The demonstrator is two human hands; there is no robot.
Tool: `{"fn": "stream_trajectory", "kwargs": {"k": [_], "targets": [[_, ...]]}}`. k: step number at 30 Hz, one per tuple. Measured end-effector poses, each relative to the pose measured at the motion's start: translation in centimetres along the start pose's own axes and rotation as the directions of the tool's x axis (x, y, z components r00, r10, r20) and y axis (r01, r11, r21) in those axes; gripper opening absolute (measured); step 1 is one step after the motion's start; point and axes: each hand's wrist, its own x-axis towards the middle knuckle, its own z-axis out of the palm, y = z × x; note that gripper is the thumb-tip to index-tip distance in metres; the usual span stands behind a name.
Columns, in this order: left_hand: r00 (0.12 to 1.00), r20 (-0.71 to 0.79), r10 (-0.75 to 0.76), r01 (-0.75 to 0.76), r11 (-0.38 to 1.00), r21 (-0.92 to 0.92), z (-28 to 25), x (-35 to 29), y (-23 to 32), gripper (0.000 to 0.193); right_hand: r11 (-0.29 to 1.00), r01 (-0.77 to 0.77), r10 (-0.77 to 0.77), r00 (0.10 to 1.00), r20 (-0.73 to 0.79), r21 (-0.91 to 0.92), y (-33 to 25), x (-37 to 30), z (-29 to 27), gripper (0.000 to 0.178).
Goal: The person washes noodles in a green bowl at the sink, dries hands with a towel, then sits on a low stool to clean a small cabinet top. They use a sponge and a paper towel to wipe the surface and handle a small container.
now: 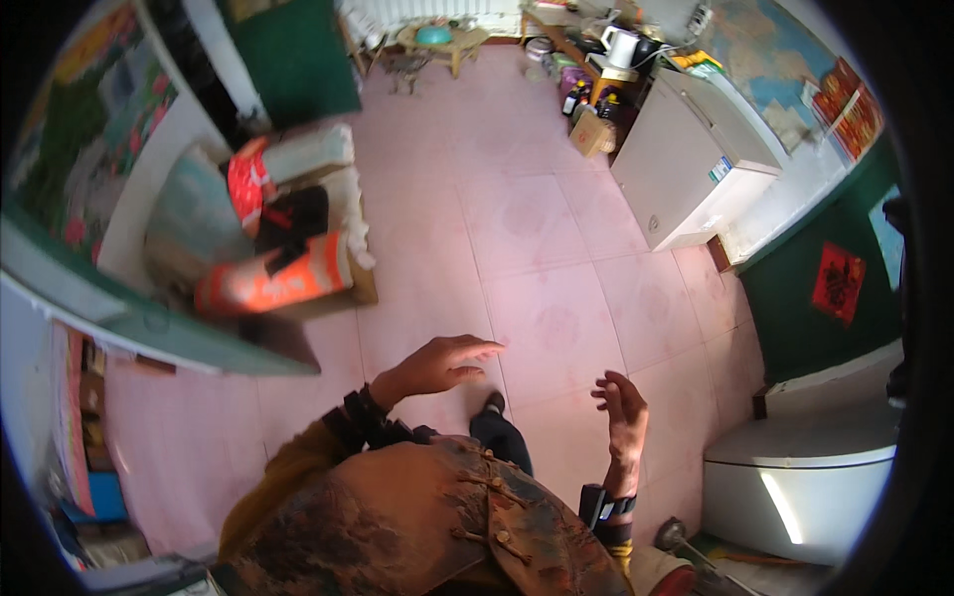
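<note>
Hovering over the pink tiled floor [547, 308], the left hand [427, 366] stretches its fingers to the right, with the thumb apart from them and nothing clamped between. Well apart from it, the right hand [625, 409] is raised, its bare fingers loosely bent and spread. Dark bands [366, 409] circle the left wrist, and a black strapped device [608, 504] sits on the right one. Below them lie a brown patterned garment [397, 512] and one dark shoe [495, 401]. Nearest the left hand, beyond it to the left, stands a blurred seat [189, 219] with an orange-and-white arm, a red item [246, 179] and dark cloth [298, 217] lying on it. Nearest the right hand, at lower right, is a pale, curved-lidded appliance [795, 497]. Farther off, a white cabinet [676, 149] stands along the right wall, a cardboard box [590, 133] near it, and a turquoise bowl [433, 35] rests on a round counter [472, 42].
</note>
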Motion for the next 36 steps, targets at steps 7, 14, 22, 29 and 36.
{"fn": "stream_trajectory", "kwargs": {"k": [7,14,22,29,36], "targets": [[0.972,-0.167,-0.166,0.162,0.986,-0.041,-7.4,10.1,-2.1,0.051,0.995,0.041,-0.072,0.932,0.356,0.093,-5.3,19.0,6.2,0.036],[0.893,-0.38,-0.24,0.221,0.971,-0.093,-15.3,14.4,-8.8,0.037,0.984,0.162,-0.174,0.795,0.581,0.074,-7.6,35.1,16.0,0.032],[0.829,-0.505,-0.24,0.236,0.969,-0.073,-29.3,25.4,-18.3,0.013,0.975,0.222,-0.171,0.737,0.653,0.004,-13.9,52.4,27.1,0.02],[0.878,-0.425,-0.221,0.195,0.975,-0.104,-39.4,34.2,-23.1,0.025,0.994,0.082,-0.106,0.72,0.686,0.067,-16.9,64.9,33.0,0.02],[0.836,-0.467,-0.287,0.309,0.951,-0.033,-49.6,43.3,-31.2,0.04,0.996,0.082,-0.071,0.678,0.732,0.021,-15.4,81.3,39.9,0.022]]}}
